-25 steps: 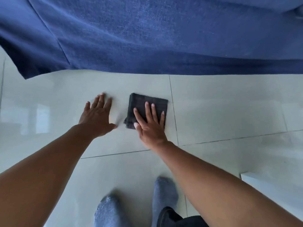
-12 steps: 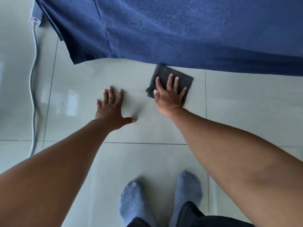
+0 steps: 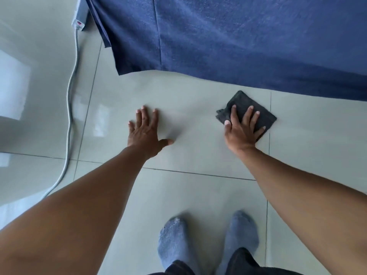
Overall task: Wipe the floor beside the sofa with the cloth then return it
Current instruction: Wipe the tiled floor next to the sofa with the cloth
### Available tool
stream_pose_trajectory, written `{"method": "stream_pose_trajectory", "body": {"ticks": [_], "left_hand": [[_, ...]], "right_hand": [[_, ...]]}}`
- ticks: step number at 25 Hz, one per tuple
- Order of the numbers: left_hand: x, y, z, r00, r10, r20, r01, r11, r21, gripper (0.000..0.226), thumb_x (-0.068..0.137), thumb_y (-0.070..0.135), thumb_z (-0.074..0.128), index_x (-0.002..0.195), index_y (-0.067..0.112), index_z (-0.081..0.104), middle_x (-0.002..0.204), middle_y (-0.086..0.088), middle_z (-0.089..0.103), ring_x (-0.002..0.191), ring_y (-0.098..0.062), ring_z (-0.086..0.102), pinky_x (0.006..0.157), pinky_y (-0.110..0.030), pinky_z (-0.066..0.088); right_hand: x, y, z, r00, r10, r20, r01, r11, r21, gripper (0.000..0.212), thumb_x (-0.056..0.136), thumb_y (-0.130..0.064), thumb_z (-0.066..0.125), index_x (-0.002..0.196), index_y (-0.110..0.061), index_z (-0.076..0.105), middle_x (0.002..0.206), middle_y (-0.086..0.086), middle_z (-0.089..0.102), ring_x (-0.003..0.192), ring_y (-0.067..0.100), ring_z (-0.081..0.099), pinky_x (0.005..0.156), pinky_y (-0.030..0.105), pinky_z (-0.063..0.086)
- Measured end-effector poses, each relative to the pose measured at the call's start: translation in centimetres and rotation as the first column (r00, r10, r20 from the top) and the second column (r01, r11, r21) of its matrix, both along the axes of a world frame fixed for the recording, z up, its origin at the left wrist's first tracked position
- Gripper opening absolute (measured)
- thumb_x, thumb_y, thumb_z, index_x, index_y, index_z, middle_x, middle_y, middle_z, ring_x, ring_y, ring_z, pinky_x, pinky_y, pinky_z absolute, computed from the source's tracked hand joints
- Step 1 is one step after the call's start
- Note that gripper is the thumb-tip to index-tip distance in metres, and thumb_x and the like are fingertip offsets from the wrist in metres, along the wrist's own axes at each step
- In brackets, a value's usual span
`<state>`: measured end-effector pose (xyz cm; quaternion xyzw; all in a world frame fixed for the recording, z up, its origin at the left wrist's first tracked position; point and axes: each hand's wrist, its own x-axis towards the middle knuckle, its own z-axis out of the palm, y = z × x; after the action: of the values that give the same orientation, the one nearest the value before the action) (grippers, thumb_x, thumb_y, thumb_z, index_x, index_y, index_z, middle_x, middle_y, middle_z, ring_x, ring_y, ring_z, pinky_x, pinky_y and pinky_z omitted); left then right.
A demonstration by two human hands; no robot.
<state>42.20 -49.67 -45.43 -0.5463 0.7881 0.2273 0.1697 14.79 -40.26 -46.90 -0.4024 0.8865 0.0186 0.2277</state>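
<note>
A folded dark grey cloth [image 3: 243,102] lies flat on the pale tiled floor [image 3: 190,155], just in front of the blue sofa cover [image 3: 238,36]. My right hand [image 3: 241,132] presses down on the cloth with fingers spread, covering its near half. My left hand [image 3: 146,133] rests flat on the bare tile to the left of the cloth, fingers apart, holding nothing. The cloth's far corner sits a short way from the sofa's hem.
A grey cable [image 3: 69,108] runs along the floor at the left from a white power strip [image 3: 79,22] beside the sofa corner. My two feet in blue-grey socks [image 3: 206,235] stand on the tiles below my arms.
My right hand has slid the cloth to the right and slightly away from the sofa hem. The view shifted, showing more floor, cable and power strip at left.
</note>
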Motion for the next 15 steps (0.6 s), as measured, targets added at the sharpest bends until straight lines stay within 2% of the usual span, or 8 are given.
{"method": "stream_pose_trajectory", "body": {"ticks": [1,2,5,8,11,12,13,15], "left_hand": [[0.0,-0.1,0.0,1.000,-0.007,0.004,0.007,1.000,0.013,0.114,0.083,0.071,0.057,0.160,0.022,-0.011,0.167,-0.018,-0.021,0.154,-0.033,-0.017,0.123,-0.058,0.006],[-0.1,-0.2,0.0,1.000,-0.013,0.006,0.013,1.000,0.022,0.115,0.083,0.071,0.058,0.160,0.021,-0.012,0.166,-0.018,-0.021,0.154,-0.034,-0.018,0.123,-0.059,0.006],[0.1,-0.6,0.2,1.000,-0.003,-0.017,0.004,0.998,0.058,0.121,0.079,0.071,0.064,0.160,0.021,-0.011,0.166,-0.018,-0.023,0.154,-0.033,-0.019,0.123,-0.059,0.005],[0.6,-0.8,0.5,0.999,-0.013,-0.035,0.016,0.995,0.095,0.127,0.075,0.066,0.071,0.160,0.020,-0.011,0.167,-0.016,-0.022,0.154,-0.032,-0.019,0.123,-0.058,0.006],[1.1,-1.5,0.6,0.998,-0.057,0.000,0.057,0.993,0.104,0.125,0.079,0.052,0.076,0.160,0.017,-0.013,0.167,-0.014,-0.023,0.154,-0.030,-0.018,0.124,-0.057,0.009],[1.4,-1.7,0.7,0.998,-0.070,0.001,0.070,0.991,0.116,0.122,0.081,0.046,0.076,0.160,0.016,-0.013,0.167,-0.012,-0.023,0.155,-0.028,-0.017,0.125,-0.056,0.011],[1.5,-1.8,0.8,0.997,-0.078,-0.003,0.077,0.989,0.124,0.118,0.083,0.040,0.075,0.160,0.015,-0.012,0.167,-0.011,-0.023,0.155,-0.026,-0.017,0.125,-0.053,0.012],[1.9,-1.8,0.9,0.997,-0.071,-0.001,0.071,0.992,0.103,0.111,0.086,0.028,0.071,0.160,0.015,-0.011,0.168,-0.008,-0.021,0.155,-0.023,-0.015,0.126,-0.050,0.014]], "right_hand": [[1.8,-3.2,0.0,1.000,-0.024,0.015,0.024,1.000,0.008,0.059,0.103,-0.043,0.027,0.158,-0.037,0.007,0.168,0.013,-0.017,0.152,0.036,-0.019,0.114,0.074,-0.004],[4.0,-5.8,-0.2,0.999,0.031,0.033,-0.031,1.000,0.004,0.059,0.103,-0.042,0.028,0.158,-0.038,0.007,0.167,0.013,-0.018,0.152,0.037,-0.020,0.113,0.075,-0.005],[11.0,-7.9,-0.3,0.917,0.389,0.084,-0.385,0.921,-0.058,0.059,0.103,-0.040,0.033,0.157,-0.041,0.011,0.168,0.011,-0.017,0.152,0.035,-0.020,0.113,0.073,-0.008],[12.4,-1.1,0.0,0.802,0.594,0.062,-0.582,0.801,-0.142,0.061,0.100,-0.036,0.041,0.157,-0.038,0.019,0.170,0.011,-0.004,0.155,0.034,-0.008,0.116,0.070,-0.001],[7.0,9.1,0.3,0.701,0.711,0.060,-0.699,0.701,-0.140,0.057,0.102,-0.042,0.037,0.156,-0.039,0.022,0.170,0.007,0.004,0.156,0.029,0.000,0.118,0.067,0.009],[4.2,11.6,0.6,0.697,0.714,0.062,-0.706,0.699,-0.110,0.056,0.102,-0.045,0.034,0.157,-0.040,0.021,0.170,0.005,0.004,0.156,0.027,-0.001,0.118,0.066,0.011],[1.4,13.0,0.8,0.733,0.679,0.046,-0.675,0.734,-0.078,0.057,0.102,-0.048,0.032,0.157,-0.041,0.019,0.170,0.003,0.004,0.156,0.025,0.000,0.118,0.066,0.013],[-2.5,11.6,0.8,0.870,0.493,0.013,-0.493,0.870,-0.024,0.058,0.100,-0.051,0.026,0.157,-0.040,0.019,0.170,0.003,0.002,0.156,0.025,-0.001,0.117,0.068,0.012]]}}
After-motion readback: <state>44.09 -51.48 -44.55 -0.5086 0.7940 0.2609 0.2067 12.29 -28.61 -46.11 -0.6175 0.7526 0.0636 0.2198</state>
